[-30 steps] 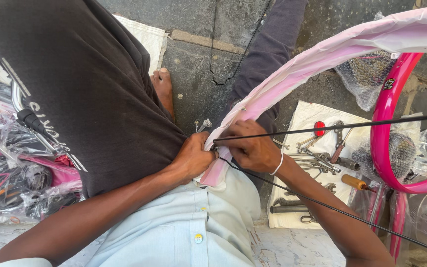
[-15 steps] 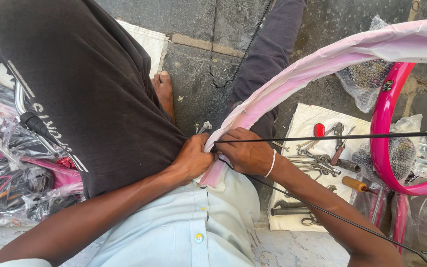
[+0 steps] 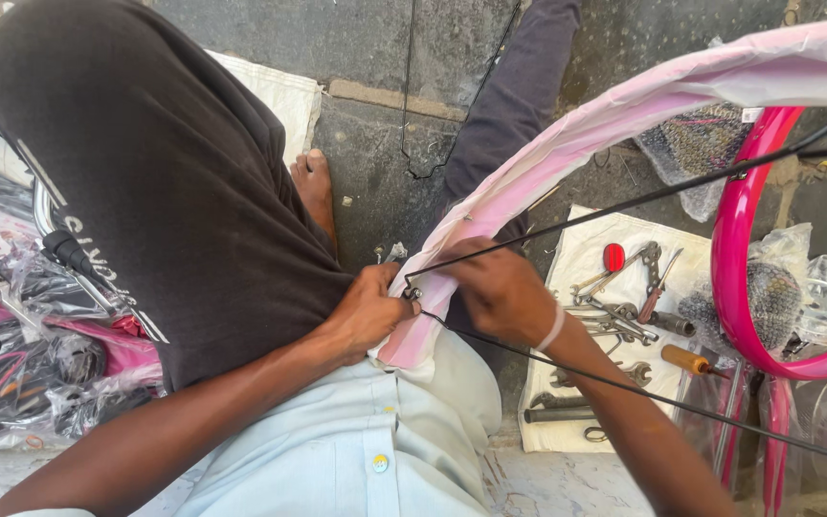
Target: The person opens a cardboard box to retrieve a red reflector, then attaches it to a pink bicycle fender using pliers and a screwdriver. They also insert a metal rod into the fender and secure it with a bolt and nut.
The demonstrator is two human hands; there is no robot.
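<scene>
A curved pink bicycle part wrapped in pale plastic (image 3: pixel 624 105) arcs from the upper right down to my lap. My left hand (image 3: pixel 368 308) grips its lower end, fingers closed on the wrap. My right hand (image 3: pixel 495 287) holds the same end from the right side, with a white band on the wrist. A thin black cable (image 3: pixel 643 196) runs from between my hands up to the right, and a second black cable (image 3: pixel 662 402) leads down to the lower right.
A white cloth (image 3: pixel 581 258) on the ground carries several wrenches, a red-handled tool (image 3: pixel 614 257) and an orange-handled screwdriver (image 3: pixel 686 360). A magenta bicycle frame (image 3: pixel 734 249) stands at right. Plastic-wrapped bicycle parts (image 3: pixel 11 364) lie at left. My bare foot (image 3: pixel 316 187) rests on concrete.
My right hand has shifted slightly along the wrapped end and its wrist has turned. The left hand keeps its grip in the same place.
</scene>
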